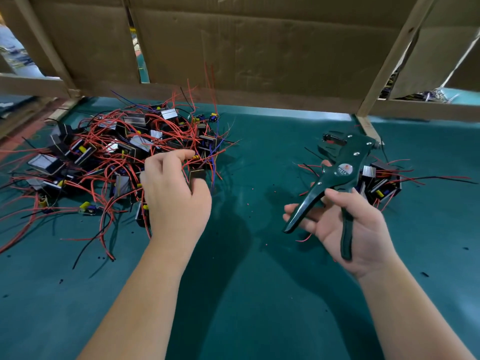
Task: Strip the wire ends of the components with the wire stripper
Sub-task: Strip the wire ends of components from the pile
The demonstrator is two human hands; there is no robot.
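Left hand (pixel 176 196): palm down, fingers curled, pinching one black component (pixel 198 176) between thumb and fingers. Its red wires (pixel 207 165) loop up past the fingertips. The hand sits at the right rim of the big pile (pixel 104 152), which is on the left half of the table (pixel 246 281), toward the far edge.

Right hand (pixel 348 229): palm up, holding the wire stripper (pixel 340 170). The thumb lies over one handle, which runs down across the palm. The fingers are only loosely bent under the other handle, which sticks out to the left. Handles are spread wide. The stripper is held above the table on the right half, head pointing up and away toward the far edge. A round orange-and-white sticker (pixel 345 169) at the pivot has dark letters ending in "TA"; the rest is not readable.

Small pile (pixel 381 180): right half of the table, just behind the stripper. Black blocks, silver faces, red and black leads, one yellow part.

Big pile: many black blocks with silver faces, tangled red leads, a few black and blue ones, yellow and blue parts on small boards.

Insulation crumbs (pixel 253 189), red and black, are scattered on the green table between the hands and toward the near edge.

Cardboard wall (pixel 259 48) stands along the far edge, with a wooden post (pixel 389 61) leaning at its right.
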